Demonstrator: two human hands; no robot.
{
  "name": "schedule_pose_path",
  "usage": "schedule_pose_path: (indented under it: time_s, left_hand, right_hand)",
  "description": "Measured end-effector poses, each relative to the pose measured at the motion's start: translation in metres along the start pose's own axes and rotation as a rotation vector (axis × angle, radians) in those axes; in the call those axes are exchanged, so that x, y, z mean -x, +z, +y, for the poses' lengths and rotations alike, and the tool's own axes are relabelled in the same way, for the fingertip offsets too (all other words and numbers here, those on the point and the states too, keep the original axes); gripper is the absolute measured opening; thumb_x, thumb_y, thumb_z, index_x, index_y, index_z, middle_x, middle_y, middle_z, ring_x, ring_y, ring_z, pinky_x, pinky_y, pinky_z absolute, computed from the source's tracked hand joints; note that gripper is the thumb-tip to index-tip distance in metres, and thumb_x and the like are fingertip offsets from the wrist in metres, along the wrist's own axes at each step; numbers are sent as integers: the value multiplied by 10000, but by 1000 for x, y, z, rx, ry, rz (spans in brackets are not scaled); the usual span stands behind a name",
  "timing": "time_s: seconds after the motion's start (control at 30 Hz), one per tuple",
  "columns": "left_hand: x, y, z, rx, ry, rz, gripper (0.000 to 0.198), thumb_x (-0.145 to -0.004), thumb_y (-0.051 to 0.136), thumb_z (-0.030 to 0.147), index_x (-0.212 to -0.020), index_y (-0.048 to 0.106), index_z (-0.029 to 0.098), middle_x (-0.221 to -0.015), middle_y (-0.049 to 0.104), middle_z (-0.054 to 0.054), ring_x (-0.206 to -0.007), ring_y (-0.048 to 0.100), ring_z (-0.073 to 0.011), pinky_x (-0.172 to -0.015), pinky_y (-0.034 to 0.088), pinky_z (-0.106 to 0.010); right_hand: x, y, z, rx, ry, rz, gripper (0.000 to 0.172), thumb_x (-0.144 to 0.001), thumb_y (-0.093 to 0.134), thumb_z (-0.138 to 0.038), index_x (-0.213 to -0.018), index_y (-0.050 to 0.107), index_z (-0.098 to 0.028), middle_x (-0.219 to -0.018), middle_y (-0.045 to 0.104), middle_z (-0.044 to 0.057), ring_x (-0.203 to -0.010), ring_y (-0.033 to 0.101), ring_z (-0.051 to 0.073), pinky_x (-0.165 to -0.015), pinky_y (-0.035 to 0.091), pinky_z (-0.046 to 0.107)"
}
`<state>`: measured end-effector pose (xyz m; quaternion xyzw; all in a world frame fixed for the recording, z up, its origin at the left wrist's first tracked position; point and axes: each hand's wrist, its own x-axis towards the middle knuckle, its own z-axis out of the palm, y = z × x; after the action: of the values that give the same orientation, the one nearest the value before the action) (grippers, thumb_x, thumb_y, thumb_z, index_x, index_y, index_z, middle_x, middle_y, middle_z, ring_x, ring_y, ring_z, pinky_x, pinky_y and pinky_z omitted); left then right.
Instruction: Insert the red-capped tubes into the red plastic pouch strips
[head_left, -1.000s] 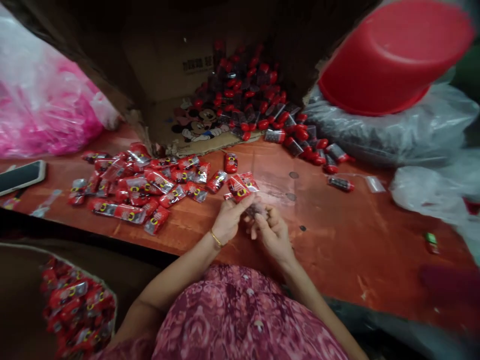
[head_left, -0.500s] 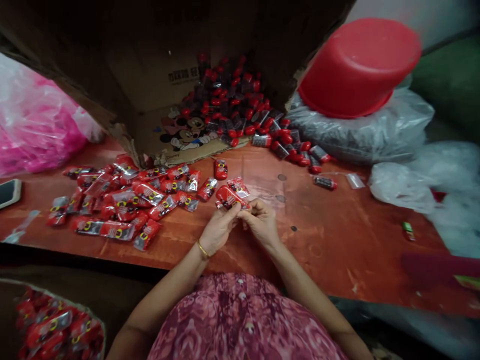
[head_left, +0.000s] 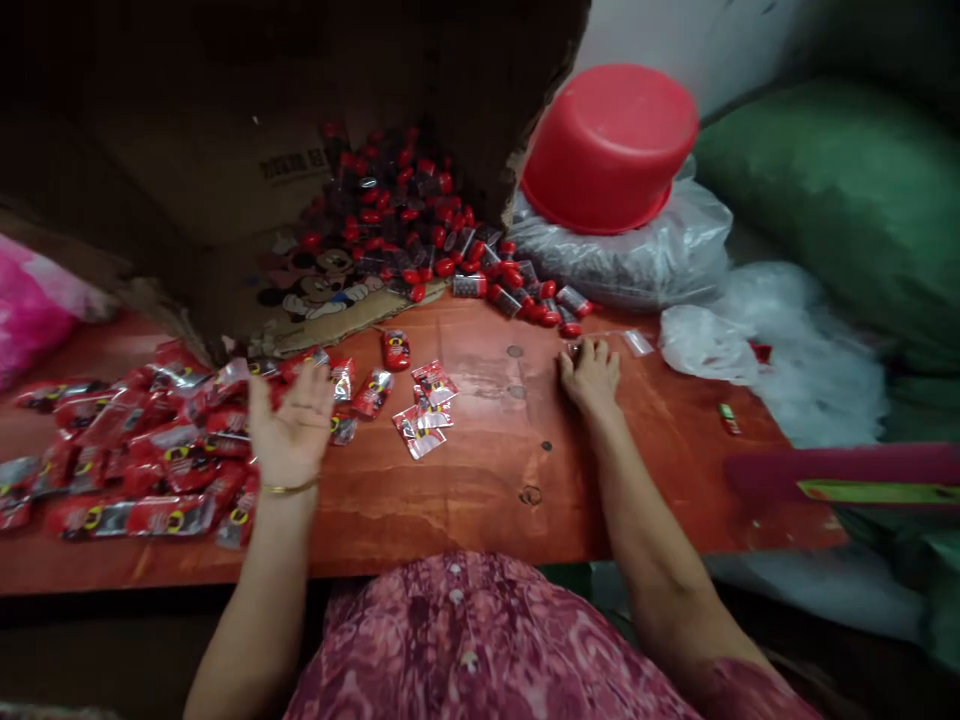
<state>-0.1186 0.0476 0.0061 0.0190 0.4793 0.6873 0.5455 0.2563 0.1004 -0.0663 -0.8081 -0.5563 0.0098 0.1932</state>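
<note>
Before the torn cardboard box (head_left: 232, 190), our left hand (head_left: 292, 425) is open, empty, near glossy plastic packets (head_left: 184, 455); front-right of this box, our right hand (head_left: 592, 378) curls, its hold we cannot tell.

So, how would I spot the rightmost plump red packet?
Find the big brown cardboard box on the reddish tabletop. In front spreads a heap of wrapped red packets. Off its right end, the plump red packet lies nearer the box than its plump neighbour, bulging unlike the flat red sachets.
</note>
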Motion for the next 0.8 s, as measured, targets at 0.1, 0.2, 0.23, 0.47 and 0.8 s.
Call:
schedule_pose_path:
  time_s: [0.1,0.2,0.23,0.47,0.8]
  left_hand:
    - [10,5,-37,-359,75,-143,298,-697,644,442,-835,660,179,-847,708,-67,-870,653,-196,-853,476,-343]
    - [10,17,-69,-970,441,-394,255,-669,684,378,-861,708,211,-980,700,-91,-1033,593,-259,-978,371,-421]
    - [7,21,-77,-1143,556,-459,239,-680,677,355,-879,714,227,-1060,679,-95,-1107,548,-281,-1015,318,-452]
    - [-20,39,-97,-1674,858,-603,140,-773,590,299,-779,730,293,-1141,648,-61,-1291,351,-302,-1063,145,-548]
    - [15,38,-78,-1422,838,-483,194,-779,562,339,-869,725,282,-1178,631,-76,-1261,404,-314,-1059,128,-566]
  right_hand:
    - [30,14,-9,-26,-326,-75,500,-867,361,-413,-1197,492,-60,-1297,464,241,-1267,335,350,-1020,242,549]
    - [67,13,-30,-126,-531,-141,431,-867,372,-428,-1161,527,-155,-1315,479,156,-1300,305,331,-1014,264,552]
    - [76,12,-35,-153,-556,-144,411,-865,377,-435,-1139,542,-177,-1330,470,140,-1312,290,331,-1009,266,560]
    - [99,-1,-51,-311,-601,-30,315,-853,432,-394,-991,616,-179,-1284,517,145,-1315,325,300,-1023,297,513]
    - [116,-18,-116,-894,-217,-211,282,-831,478,-429,-892,615,-191,-827,659,55,-723,575,166,-673,466,305]
